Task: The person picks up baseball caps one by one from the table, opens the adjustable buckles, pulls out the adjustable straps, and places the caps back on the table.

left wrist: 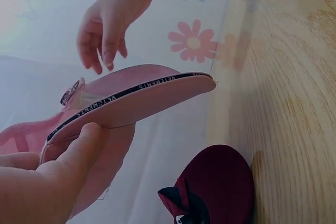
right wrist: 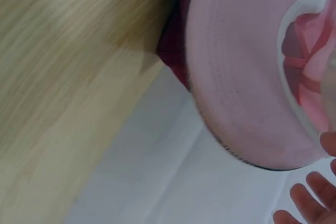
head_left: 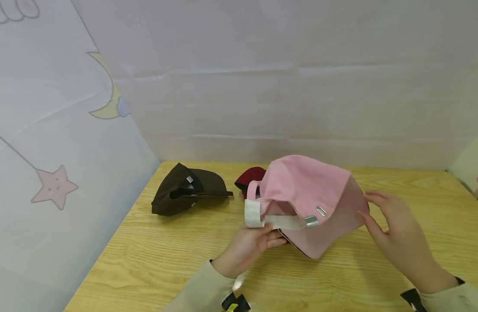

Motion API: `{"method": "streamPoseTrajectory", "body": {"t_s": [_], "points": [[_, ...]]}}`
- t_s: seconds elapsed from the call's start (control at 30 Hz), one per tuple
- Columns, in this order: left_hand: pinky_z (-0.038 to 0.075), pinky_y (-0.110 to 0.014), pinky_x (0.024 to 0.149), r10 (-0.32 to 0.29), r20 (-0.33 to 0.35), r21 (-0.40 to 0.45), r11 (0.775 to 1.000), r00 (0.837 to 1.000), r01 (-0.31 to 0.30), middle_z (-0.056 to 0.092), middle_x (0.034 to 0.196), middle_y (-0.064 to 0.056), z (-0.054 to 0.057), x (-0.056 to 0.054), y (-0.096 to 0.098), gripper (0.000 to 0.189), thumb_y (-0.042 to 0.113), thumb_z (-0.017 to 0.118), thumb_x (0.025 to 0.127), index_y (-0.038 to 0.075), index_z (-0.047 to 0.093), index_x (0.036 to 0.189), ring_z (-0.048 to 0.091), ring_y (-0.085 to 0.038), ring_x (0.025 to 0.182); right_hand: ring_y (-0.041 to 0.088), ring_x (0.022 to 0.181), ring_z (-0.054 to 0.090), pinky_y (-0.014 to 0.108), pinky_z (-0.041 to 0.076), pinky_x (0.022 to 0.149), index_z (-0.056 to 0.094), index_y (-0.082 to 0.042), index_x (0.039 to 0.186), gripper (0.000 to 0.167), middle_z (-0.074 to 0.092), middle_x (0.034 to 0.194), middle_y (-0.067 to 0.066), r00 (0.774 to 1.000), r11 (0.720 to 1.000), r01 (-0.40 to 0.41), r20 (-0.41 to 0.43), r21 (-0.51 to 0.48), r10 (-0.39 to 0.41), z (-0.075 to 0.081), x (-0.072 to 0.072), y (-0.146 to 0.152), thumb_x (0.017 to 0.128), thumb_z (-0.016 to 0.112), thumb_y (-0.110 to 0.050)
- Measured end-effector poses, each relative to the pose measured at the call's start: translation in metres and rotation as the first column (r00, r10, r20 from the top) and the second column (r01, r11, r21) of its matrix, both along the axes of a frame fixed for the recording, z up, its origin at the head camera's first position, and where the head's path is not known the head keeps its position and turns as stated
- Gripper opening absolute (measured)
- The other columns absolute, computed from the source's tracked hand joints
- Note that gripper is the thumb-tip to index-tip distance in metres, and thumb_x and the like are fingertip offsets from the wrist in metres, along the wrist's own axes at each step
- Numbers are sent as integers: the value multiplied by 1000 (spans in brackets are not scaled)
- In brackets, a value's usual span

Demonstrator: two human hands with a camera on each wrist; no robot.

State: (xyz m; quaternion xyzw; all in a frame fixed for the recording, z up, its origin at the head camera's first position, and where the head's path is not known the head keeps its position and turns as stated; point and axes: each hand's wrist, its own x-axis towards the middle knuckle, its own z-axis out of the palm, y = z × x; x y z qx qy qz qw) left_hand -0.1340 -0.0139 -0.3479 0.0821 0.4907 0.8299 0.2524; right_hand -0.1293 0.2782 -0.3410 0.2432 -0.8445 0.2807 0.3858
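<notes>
A pink baseball cap (head_left: 301,186) is held up above the table, its back strap and metal buckle facing me. My left hand (head_left: 252,245) grips it near the strap; in the left wrist view, the left thumb (left wrist: 86,140) presses against the brim, edged with black lettered tape. At the brim's right side, my right hand (head_left: 402,238) has thumb and fingers spread. The left wrist view shows that right hand (left wrist: 113,30) with loosely bent fingers, a gap between it and the cap. The right wrist view catches the brim (right wrist: 236,72) and fingertips (right wrist: 310,203) at the lower right.
On the wooden table (head_left: 145,260), a dark brown cap (head_left: 170,190) lies at the back left. Behind the pink cap sits a dark red cap (head_left: 250,177), partly covered. Printed cloth walls (head_left: 281,86) stand around the table.
</notes>
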Motion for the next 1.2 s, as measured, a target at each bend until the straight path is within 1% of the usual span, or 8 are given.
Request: {"method": "streamPoseTrajectory", "body": {"t_s": [0.07, 0.13, 0.3, 0.4, 0.53, 0.77, 0.97, 1.2], "points": [[48, -43, 96, -3, -1, -1, 1000, 1000, 3, 58, 117, -5, 1, 0, 0, 30, -2, 41, 100, 1, 43, 130, 62, -19, 101, 45, 93, 49, 9, 24, 100, 57, 17, 105, 76, 58, 102, 32, 999, 1000, 24, 33, -20, -23, -1, 1, 4, 99, 40, -56], [48, -44, 96, -6, -6, -2, 1000, 1000, 6, 58, 119, -6, 3, 1, -1, 31, -1, 41, 100, 0, 42, 131, 62, -21, 104, 35, 96, 51, 8, 25, 96, 55, 17, 107, 72, 58, 102, 31, 996, 999, 34, 79, -37, -31, -4, 1, 7, 99, 43, -53], [47, -45, 96, -17, -22, -2, 1000, 1000, 17, 57, 121, -8, 4, 2, -1, 29, 0, 41, 101, 0, 43, 130, 61, -24, 107, -4, 101, 43, 7, 30, 84, 53, 13, 115, 34, 59, 101, 20, 976, 997, 41, 215, -59, -28, -10, 4, 10, 93, 66, -9], [47, -45, 96, -22, -27, 0, 1000, 999, 22, 57, 121, -8, 5, 2, -2, 30, -1, 40, 101, 0, 42, 130, 61, -24, 106, -13, 100, 39, 7, 32, 80, 52, 12, 119, 39, 60, 101, 18, 964, 996, 50, 266, -69, -30, -14, 5, 11, 84, 70, 5], [48, -44, 95, -31, -28, -2, 1000, 999, 31, 57, 120, -7, 5, 2, -3, 32, -2, 40, 100, -1, 41, 132, 62, -21, 103, -15, 97, 40, 4, 36, 76, 49, 12, 122, 42, 60, 101, 19, 947, 994, 37, 320, -99, -3, -19, 6, 13, 85, 69, 6], [49, -44, 95, -38, -26, 14, 999, 999, 38, 58, 118, -5, 7, 2, -4, 31, -2, 40, 100, 2, 43, 130, 64, -19, 99, -13, 83, 50, 7, 44, 62, 46, 11, 125, 45, 61, 94, 19, 896, 985, 53, 444, -161, 25, -26, 8, 15, 85, 68, 8], [48, -46, 95, -37, -19, 38, 999, 999, 38, 58, 118, -7, 9, 2, -4, 30, -2, 40, 99, 2, 44, 129, 64, -19, 98, -8, 78, 55, 9, 45, 61, 49, 11, 119, 36, 57, 92, -16, 892, 979, 29, 447, -203, 66, -33, 10, 15, 87, 65, 10], [49, -44, 94, -48, -22, 53, 997, 999, 50, 56, 121, -7, 9, 1, -5, 33, -2, 39, 100, 2, 42, 132, 63, -20, 101, -5, 70, 58, 12, 46, 57, 57, 3, 104, 17, 63, 80, -11, 859, 971, 53, 506, -231, 73, -35, 10, 19, 90, 65, 4]]}}
